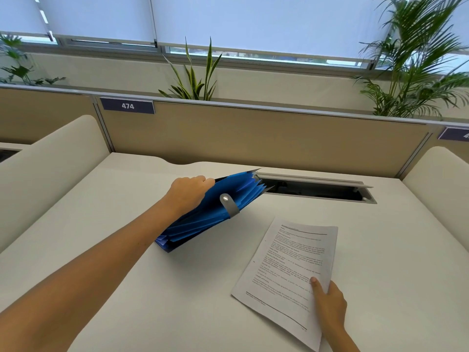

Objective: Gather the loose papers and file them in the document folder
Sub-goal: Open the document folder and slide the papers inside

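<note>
Reaching in from the lower left, the left hand (189,193) is closed over the upper edge of the blue accordion folder (210,212), tipping it up on its lower corner so the pleated pockets fan apart and face the papers; its grey snap strap (229,205) hangs undone, leaving the mouth free. Just right of it, on the white desk (127,250), the printed papers (289,270) lie gathered in one squared stack, pinched at the near right corner by the right hand (328,304), thumb on top, probably ready to lift into a pocket. Behind, the cable tray (314,189) stands open.
</note>
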Demonstrator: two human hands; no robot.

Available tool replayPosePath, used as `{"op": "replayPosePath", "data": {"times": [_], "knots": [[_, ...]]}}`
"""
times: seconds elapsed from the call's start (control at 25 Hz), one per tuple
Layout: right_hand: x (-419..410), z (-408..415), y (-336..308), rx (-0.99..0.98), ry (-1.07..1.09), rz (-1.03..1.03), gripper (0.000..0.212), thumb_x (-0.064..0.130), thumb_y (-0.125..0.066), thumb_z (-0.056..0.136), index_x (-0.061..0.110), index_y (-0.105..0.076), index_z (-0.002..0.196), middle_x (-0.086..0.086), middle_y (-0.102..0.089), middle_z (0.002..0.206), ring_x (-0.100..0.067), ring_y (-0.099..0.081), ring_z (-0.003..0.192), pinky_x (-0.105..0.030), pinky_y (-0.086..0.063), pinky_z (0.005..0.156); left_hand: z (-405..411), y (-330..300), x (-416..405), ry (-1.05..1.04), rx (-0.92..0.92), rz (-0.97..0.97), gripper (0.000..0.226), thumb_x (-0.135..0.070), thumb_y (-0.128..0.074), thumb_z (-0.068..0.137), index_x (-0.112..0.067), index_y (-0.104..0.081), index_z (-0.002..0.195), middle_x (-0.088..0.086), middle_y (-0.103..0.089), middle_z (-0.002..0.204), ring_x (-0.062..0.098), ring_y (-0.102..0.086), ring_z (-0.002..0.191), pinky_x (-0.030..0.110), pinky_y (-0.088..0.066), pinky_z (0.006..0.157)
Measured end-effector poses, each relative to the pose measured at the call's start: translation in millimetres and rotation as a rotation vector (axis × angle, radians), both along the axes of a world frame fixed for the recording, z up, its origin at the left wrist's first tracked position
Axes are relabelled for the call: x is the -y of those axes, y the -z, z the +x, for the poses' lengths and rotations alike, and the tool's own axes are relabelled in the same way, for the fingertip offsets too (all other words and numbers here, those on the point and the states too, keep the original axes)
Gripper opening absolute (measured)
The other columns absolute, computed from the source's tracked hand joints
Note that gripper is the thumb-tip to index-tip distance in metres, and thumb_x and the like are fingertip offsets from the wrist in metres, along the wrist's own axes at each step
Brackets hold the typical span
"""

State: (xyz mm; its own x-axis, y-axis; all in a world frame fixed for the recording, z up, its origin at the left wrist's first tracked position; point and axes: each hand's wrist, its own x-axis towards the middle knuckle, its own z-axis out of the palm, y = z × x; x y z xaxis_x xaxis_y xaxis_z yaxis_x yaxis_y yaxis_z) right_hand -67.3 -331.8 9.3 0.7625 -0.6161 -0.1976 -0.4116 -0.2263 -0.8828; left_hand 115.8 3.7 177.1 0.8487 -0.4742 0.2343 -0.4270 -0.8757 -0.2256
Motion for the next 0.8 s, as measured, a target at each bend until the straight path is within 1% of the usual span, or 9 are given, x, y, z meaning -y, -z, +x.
{"op": "replayPosePath", "data": {"times": [0.08, 0.16, 0.2, 0.28, 0.4, 0.56, 0.64, 0.72, 0.8], "knots": [[2, 2, -2, -0.013, -0.01, 0.046, 0.026, 0.029, -0.056, 0.092, 0.007, -0.062, 0.105, -0.015, -0.069, 0.102, -0.033, -0.062, 0.087, -0.04, -0.052, 0.077, -1, -1, 0, 0.015, -0.007, -0.048, 0.015, 0.0, -0.044, 0.088, -0.01, -0.048, 0.099, 0.007, -0.05, 0.071, 0.027, -0.043, 0.052, 0.03, -0.031, 0.045], [6, 5, -8, -0.037, -0.033, 0.123, 0.022, 0.027, -0.057, 0.091, 0.01, -0.062, 0.103, -0.012, -0.069, 0.101, -0.028, -0.064, 0.083, -0.034, -0.051, 0.066, -1, -1, 0, 0.034, -0.013, -0.118, 0.023, -0.002, -0.045, 0.088, -0.012, -0.046, 0.109, 0.009, -0.058, 0.074, 0.027, -0.044, 0.053, 0.031, -0.031, 0.045], [8, 6, -11, -0.052, -0.047, 0.158, 0.019, 0.026, -0.057, 0.091, 0.011, -0.062, 0.102, -0.012, -0.069, 0.101, -0.027, -0.065, 0.083, -0.034, -0.052, 0.064, -1, -2, 0, 0.035, -0.021, -0.16, 0.026, -0.003, -0.046, 0.088, -0.012, -0.045, 0.113, 0.01, -0.06, 0.074, 0.028, -0.045, 0.053, 0.031, -0.031, 0.045], [13, 8, -21, -0.069, -0.078, 0.182, 0.015, 0.021, -0.057, 0.09, 0.013, -0.061, 0.102, -0.012, -0.069, 0.103, -0.028, -0.065, 0.086, -0.04, -0.055, 0.072, 2, -3, 0, 0.006, -0.053, -0.23, 0.027, -0.007, -0.047, 0.09, -0.012, -0.047, 0.117, 0.013, -0.065, 0.081, 0.032, -0.053, 0.062, 0.034, -0.039, 0.05], [23, 16, -52, -0.026, -0.109, 0.083, 0.011, 0.014, -0.058, 0.087, 0.015, -0.061, 0.098, -0.015, -0.068, 0.104, -0.028, -0.064, 0.084, -0.038, -0.052, 0.074, 8, -7, -4, -0.033, -0.101, -0.291, 0.024, -0.014, -0.048, 0.09, -0.011, -0.06, 0.111, 0.014, -0.07, 0.097, 0.035, -0.061, 0.084, 0.039, -0.05, 0.066], [34, 37, -138, 0.122, -0.093, -0.048, 0.003, 0.011, -0.061, 0.084, 0.013, -0.064, 0.084, -0.016, -0.069, 0.093, -0.026, -0.062, 0.073, -0.038, -0.052, 0.068, 10, -5, -5, 0.005, -0.117, -0.357, 0.02, -0.017, -0.051, 0.089, -0.01, -0.067, 0.099, 0.013, -0.072, 0.09, 0.032, -0.061, 0.078, 0.035, -0.049, 0.064], [38, 45, -190, 0.198, -0.119, -0.048, 0.006, 0.01, -0.061, 0.084, 0.01, -0.066, 0.088, -0.01, -0.069, 0.089, -0.017, -0.064, 0.064, -0.026, -0.051, 0.055, 11, -5, -5, 0.007, -0.133, -0.369, 0.02, -0.018, -0.051, 0.089, -0.01, -0.068, 0.095, 0.011, -0.072, 0.088, 0.031, -0.061, 0.076, 0.035, -0.051, 0.064], [42, 51, -241, 0.151, -0.236, -0.058, 0.007, 0.011, -0.064, 0.083, 0.016, -0.069, 0.086, 0.001, -0.071, 0.079, -0.006, -0.066, 0.051, -0.016, -0.047, 0.041, 10, -7, -5, 0.002, -0.16, -0.363, 0.022, -0.02, -0.05, 0.089, -0.008, -0.068, 0.094, 0.011, -0.072, 0.088, 0.031, -0.062, 0.077, 0.04, -0.055, 0.068], [45, 56, -281, -0.014, -0.469, -0.079, 0.007, 0.013, -0.067, 0.082, 0.016, -0.072, 0.086, 0.004, -0.076, 0.071, -0.006, -0.069, 0.051, -0.013, -0.048, 0.041, 9, -9, -4, 0.017, -0.186, -0.35, 0.024, -0.021, -0.05, 0.088, -0.008, -0.068, 0.094, 0.011, -0.073, 0.09, 0.031, -0.062, 0.078, 0.042, -0.055, 0.07]]}}
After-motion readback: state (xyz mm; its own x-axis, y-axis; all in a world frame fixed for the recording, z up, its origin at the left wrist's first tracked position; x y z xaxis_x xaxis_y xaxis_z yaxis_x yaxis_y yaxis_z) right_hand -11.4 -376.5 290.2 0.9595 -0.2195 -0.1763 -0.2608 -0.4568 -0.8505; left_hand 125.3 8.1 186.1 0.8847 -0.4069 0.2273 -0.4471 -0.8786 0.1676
